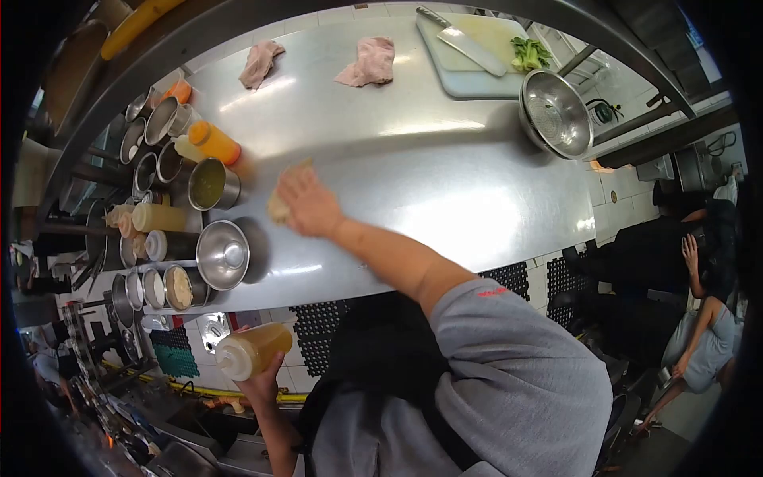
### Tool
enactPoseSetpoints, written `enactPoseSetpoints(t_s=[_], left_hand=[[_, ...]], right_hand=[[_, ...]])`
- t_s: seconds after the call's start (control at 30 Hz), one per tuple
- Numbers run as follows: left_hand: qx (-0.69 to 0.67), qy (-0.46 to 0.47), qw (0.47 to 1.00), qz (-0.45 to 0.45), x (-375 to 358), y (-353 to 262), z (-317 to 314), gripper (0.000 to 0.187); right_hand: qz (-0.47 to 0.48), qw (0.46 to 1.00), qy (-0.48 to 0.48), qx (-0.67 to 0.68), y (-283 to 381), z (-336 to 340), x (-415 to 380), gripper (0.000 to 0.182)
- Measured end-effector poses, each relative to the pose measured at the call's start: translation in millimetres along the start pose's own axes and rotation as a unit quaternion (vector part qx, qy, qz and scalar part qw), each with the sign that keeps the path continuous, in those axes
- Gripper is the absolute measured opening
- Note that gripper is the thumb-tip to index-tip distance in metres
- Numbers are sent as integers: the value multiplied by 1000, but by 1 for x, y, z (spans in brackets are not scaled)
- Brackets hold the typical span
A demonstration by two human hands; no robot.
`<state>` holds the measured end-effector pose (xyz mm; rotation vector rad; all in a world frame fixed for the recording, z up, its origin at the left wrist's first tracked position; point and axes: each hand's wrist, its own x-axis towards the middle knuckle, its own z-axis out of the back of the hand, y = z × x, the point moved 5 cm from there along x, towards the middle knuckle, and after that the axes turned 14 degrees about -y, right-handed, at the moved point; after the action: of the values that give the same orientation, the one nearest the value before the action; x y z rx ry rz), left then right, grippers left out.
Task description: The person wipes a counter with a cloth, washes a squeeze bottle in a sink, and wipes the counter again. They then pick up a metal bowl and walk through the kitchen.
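My left hand (pixel 261 384) is closed around a squeeze bottle (pixel 253 350) of yellow liquid, held tilted below the front edge of the steel table. My right hand (pixel 308 205) presses down on a beige cloth (pixel 278 208) lying on the tabletop (pixel 381 183). The cloth shows beyond the fingers and beside the palm; the hand is slightly blurred. To its left are a steel pot of green liquid (pixel 208 188), an orange squeeze bottle (pixel 213 143) and a steel bowl (pixel 223 256).
Two pink cloths (pixel 261 63) (pixel 373 62) lie at the back. A knife (pixel 470 51) and leafy greens (pixel 530 54) rest on cutting boards (pixel 457 83), beside a steel colander (pixel 555 115). Several tubs and bottles (pixel 159 217) crowd the left end. Another person (pixel 699 334) is at right.
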<state>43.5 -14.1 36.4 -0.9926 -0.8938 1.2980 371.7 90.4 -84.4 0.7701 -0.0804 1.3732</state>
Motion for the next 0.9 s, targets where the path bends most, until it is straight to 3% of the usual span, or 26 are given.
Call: enactPoseSetpoints(t_s=[0.1, 0.23, 0.37, 0.43, 0.5, 0.57, 0.63, 0.67, 0.73, 0.77, 0.83, 0.9], left_hand=[[-8, 18, 1000, 8, 4, -3, -18, 82], [-49, 58, 997, 1, 11, -20, -64, 82], [-63, 91, 994, -10, 12, -42, -109, 82], [-49, 118, 991, -28, 9, -56, -126, 82], [-48, 117, 992, -27, 4, -63, -134, 81], [-47, 112, 992, -25, 1, -65, -139, 80], [-39, 98, 994, -9, -4, -61, -136, 79], [-37, 92, 995, -9, -5, -61, -133, 79], [-2, 79, 997, -18, -7, -59, -125, 80], [0, 76, 997, -17, -8, -57, -119, 80], [-6, 47, 999, -15, -8, -49, -109, 81], [-20, 28, 999, 1, -9, -50, -105, 81]], right_hand=[[116, 992, 2, 47, 42, 5, -52, 77], [118, 989, 38, 81, 16, 72, -113, 75], [-108, 989, -89, 55, -121, 164, -117, 73], [-182, 974, -120, -52, -202, 201, -120, 74], [-190, 942, -145, -235, -271, 230, -126, 73], [-202, 908, -188, -317, -348, 243, -129, 69], [-279, 875, -229, -323, -392, 258, -116, 65], [-277, 878, -228, -317, -398, 262, -104, 65], [-365, 885, -193, -216, -405, 269, -83, 62], [-363, 887, -192, -213, -404, 258, -78, 62], [-287, 873, -213, -332, -390, 233, -59, 56], [-267, 879, -230, -321, -353, 209, -43, 51]])
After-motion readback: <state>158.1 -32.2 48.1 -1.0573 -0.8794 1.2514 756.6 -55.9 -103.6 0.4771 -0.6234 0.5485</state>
